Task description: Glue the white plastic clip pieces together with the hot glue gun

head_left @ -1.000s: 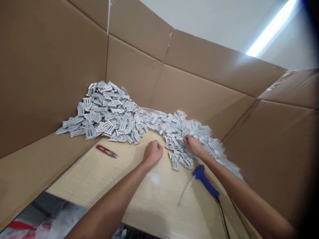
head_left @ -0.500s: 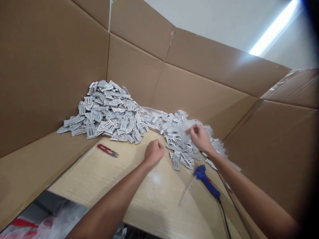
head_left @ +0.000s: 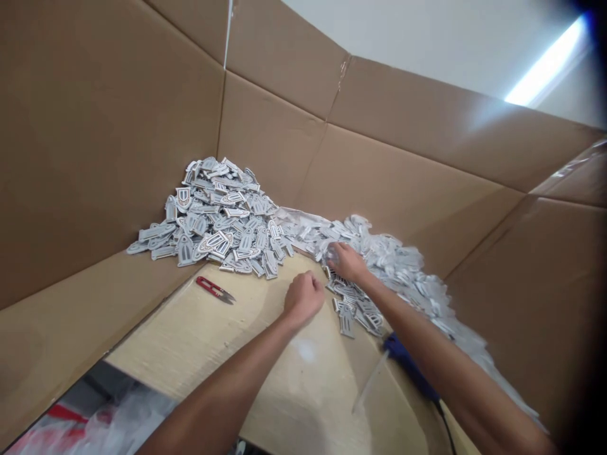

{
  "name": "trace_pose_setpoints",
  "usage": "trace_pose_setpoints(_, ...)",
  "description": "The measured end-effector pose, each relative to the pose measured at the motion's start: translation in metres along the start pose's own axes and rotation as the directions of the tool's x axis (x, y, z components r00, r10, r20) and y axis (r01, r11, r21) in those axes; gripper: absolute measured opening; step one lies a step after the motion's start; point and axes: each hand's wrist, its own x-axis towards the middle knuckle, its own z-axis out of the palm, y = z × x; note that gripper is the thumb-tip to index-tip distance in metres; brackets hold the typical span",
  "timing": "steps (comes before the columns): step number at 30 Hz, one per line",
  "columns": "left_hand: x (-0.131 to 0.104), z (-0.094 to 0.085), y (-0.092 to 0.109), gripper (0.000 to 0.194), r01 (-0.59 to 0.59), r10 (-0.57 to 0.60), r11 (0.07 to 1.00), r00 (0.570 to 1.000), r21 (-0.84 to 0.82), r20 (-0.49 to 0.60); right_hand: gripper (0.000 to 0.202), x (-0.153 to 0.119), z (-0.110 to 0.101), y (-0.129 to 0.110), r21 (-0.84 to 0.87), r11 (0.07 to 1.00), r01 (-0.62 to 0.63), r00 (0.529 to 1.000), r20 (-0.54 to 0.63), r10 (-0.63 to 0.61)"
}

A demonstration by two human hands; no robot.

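Note:
My left hand [head_left: 304, 296] is closed in a loose fist just above the table, its fingers curled away from view, so what it may hold is hidden. Beyond it, my right hand [head_left: 348, 260] has bent fingers closed on a piece of clear plastic [head_left: 332, 254] at the near edge of the right-hand pile. Small grey shield-shaped pieces [head_left: 347, 321] with white edges lie under and below that hand. A larger heap of the same pieces [head_left: 215, 218] stands to the left, apart from both hands.
Red-handled thread snips [head_left: 215, 290] lie on the pale table [head_left: 190, 354]. A blue glue gun [head_left: 408, 363] with a glue stick [head_left: 370, 382] is partly under my right forearm. Translucent wrapped pieces [head_left: 427, 284] stretch along the right. Cardboard walls [head_left: 379, 145] enclose the table.
My right hand has moved left and come down toward the near pile, bringing the clear plastic along. The right forearm now covers part of the glue gun. The camera view has shifted slightly.

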Motion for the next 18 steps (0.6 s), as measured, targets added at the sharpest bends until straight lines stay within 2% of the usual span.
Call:
trace_pose_setpoints(3, 0.000, 0.000, 0.000, 0.014, -0.001, 0.001, 1.000, 1.000, -0.002, 0.007, 0.032, 0.009, 0.012, 0.005, -0.003, 0.999, -0.038, 0.999, -0.032, 0.038)
trace_pose_setpoints(6, 0.000, 0.000, -0.001, 0.013, -0.009, 0.009, 1.000, 1.000, -0.003, -0.003, 0.034, 0.008, 0.006, 0.018, 0.093, 0.986, -0.137, 0.978, -0.142, 0.150)
trace_pose_setpoints(8, 0.000, 0.000, 0.000, 0.012, -0.018, 0.018, 1.000, 1.000, -0.004, -0.009, 0.032, 0.003, -0.002, 0.033, 0.210, 0.965, -0.156, 0.964, -0.180, 0.195)
trace_pose_setpoints(11, -0.001, -0.001, 0.001, 0.012, -0.020, 0.020, 1.000, 1.000, -0.005, -0.003, 0.019, -0.015, -0.011, 0.060, 0.334, 0.932, -0.143, 0.973, -0.122, 0.193)
trace_pose_setpoints(13, -0.002, -0.002, 0.002, 0.013, -0.018, 0.018, 1.000, 1.000, 0.000, 0.001, 0.017, -0.029, -0.015, 0.074, 0.372, 0.911, -0.177, 0.974, -0.068, 0.217)
trace_pose_setpoints(18, -0.004, -0.004, 0.003, 0.015, -0.028, 0.028, 1.000, 1.000, 0.015, -0.003, 0.015, -0.060, -0.018, 0.091, 0.340, 0.907, -0.248, 0.963, -0.020, 0.270)
